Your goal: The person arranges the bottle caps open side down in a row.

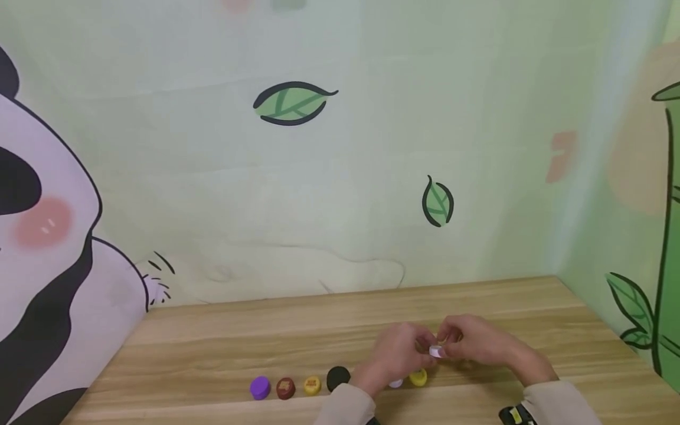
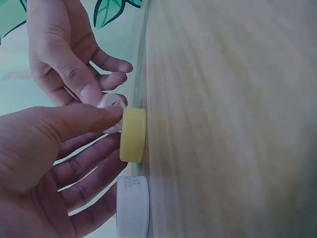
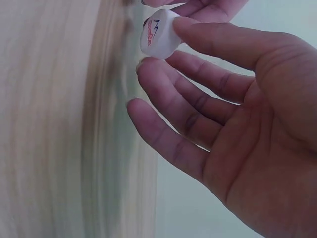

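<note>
A small white bottle cap (image 1: 435, 352) with red and dark blue print on its top is between the two hands, raised above the table. My right hand (image 1: 475, 342) pinches it between thumb and fingers; in the right wrist view the thumb presses on the side of the cap (image 3: 161, 34), the other fingers loosely bent. The left hand (image 1: 395, 354) grips the same cap from the other side, its thumb (image 2: 99, 119) across it. Just below the hands, a yellow cap (image 2: 132, 135) and a white ribbed cap (image 2: 132, 206) sit on the table.
To the left along the wooden table (image 1: 212, 342) lie a purple cap (image 1: 260, 388), a dark red cap (image 1: 285, 388), a printed yellow cap (image 1: 311, 385) and a black cap (image 1: 337, 378), in a row. Behind stands a green wall (image 1: 345, 195) with painted leaves and a panda.
</note>
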`<action>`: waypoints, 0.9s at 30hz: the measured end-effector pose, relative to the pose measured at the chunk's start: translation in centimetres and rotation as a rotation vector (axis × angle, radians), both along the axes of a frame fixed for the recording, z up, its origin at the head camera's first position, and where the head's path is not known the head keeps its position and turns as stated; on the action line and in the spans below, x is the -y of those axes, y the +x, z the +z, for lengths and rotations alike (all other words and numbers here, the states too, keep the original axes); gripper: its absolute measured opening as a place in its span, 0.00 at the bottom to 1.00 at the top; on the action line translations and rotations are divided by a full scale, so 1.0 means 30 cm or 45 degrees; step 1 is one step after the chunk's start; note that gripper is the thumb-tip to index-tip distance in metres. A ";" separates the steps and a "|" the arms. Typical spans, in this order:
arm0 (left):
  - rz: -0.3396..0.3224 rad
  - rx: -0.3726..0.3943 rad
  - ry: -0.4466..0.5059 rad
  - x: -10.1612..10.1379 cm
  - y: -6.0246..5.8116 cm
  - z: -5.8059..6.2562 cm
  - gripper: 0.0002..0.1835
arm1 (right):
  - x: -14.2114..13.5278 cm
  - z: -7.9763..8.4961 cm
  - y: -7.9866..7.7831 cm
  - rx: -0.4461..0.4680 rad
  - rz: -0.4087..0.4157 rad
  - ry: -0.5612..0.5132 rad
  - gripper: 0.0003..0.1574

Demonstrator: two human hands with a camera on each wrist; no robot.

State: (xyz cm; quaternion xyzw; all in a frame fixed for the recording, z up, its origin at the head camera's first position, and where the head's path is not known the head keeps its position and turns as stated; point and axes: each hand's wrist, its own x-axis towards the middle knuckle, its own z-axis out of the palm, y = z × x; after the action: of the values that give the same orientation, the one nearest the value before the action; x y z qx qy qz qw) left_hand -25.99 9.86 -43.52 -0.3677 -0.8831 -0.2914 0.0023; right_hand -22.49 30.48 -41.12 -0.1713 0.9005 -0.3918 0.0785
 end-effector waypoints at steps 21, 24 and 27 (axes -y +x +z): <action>-0.048 0.026 0.210 0.034 0.007 0.016 0.14 | -0.013 0.032 0.008 0.001 0.095 -0.062 0.06; -0.075 -0.001 0.213 0.039 0.008 0.015 0.16 | -0.013 0.031 0.008 0.029 0.099 -0.084 0.06; -0.085 -0.014 0.207 0.043 0.009 0.014 0.17 | -0.009 0.031 0.009 0.062 0.095 -0.117 0.07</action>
State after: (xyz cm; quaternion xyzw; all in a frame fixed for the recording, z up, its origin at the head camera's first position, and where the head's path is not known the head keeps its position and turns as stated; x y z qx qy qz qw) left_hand -25.73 8.55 -43.09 -0.3971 -0.8438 -0.3599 0.0274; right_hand -22.22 30.75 -40.20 -0.1985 0.8724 -0.4336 0.1068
